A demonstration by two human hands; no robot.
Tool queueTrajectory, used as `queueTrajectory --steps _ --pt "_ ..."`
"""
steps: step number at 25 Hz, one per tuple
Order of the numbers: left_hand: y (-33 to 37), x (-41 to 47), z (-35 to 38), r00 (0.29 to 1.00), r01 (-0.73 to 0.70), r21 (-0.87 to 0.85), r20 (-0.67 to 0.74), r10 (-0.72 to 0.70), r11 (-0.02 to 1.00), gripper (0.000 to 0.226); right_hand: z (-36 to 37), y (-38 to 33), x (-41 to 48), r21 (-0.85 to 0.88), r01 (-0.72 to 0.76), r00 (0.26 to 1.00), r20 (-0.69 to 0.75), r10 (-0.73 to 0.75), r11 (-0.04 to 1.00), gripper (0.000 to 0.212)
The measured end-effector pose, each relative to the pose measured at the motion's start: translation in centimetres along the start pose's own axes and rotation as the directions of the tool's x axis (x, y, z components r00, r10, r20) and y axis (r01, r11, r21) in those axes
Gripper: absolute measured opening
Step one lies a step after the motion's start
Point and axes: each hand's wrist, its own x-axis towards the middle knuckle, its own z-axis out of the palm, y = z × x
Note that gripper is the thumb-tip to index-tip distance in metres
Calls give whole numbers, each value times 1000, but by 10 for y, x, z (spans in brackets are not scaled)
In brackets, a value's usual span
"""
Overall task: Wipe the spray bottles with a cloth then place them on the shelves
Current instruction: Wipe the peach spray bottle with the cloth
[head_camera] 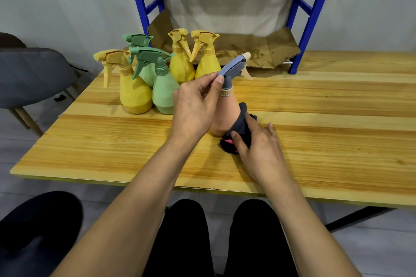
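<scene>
A peach spray bottle (pixel 225 112) with a grey-blue trigger head leans on the wooden table (pixel 326 132). My left hand (pixel 195 105) pinches its head from the left. My right hand (pixel 258 144) holds a dark cloth (pixel 239 126) with a pink patch against the bottle's lower right side. Behind and to the left stand three yellow bottles (pixel 134 94) (pixel 181 63) (pixel 208 60) and two green ones (pixel 163 92) (pixel 144 74).
A blue metal shelf frame (pixel 313 18) stands at the table's far edge, with stained cardboard (pixel 265 51) on its lowest level. A grey chair (pixel 33 78) sits to the left of the table. My dark-clothed legs show below the near edge.
</scene>
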Motion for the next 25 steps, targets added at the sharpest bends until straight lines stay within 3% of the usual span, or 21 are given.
queueTrajectory --steps 3,5,8,13,16,18,21,25 --pt "0 0 0 1000 8 3 -5 -8 1000 31 1 -5 4 -54 -21 998 -58 18 998 41" --pt "-4 0 -2 992 122 -120 44 -117 985 35 2 -8 7 -58 -26 997 -77 22 998 28" --pt "-13 5 -14 963 250 -251 162 -214 935 38 6 -10 6 -21 -5 996 -91 3 1000 33" --pt "-25 21 -35 934 171 -56 328 -143 984 32 12 -6 9 30 4 997 -71 -2 1000 39" --pt "-30 25 -36 883 222 -72 437 -169 972 30 14 -3 8 93 7 996 -86 1 996 40" --pt "-29 21 -31 897 240 -145 412 -162 960 21 13 -2 8 207 27 986 -166 8 978 40" --pt "-23 9 -14 949 275 -232 219 -226 933 18 9 -3 12 376 90 956 -292 26 922 36" --pt "-10 -6 13 945 318 -216 0 -326 923 24 3 -1 14 440 78 926 -365 98 895 34"
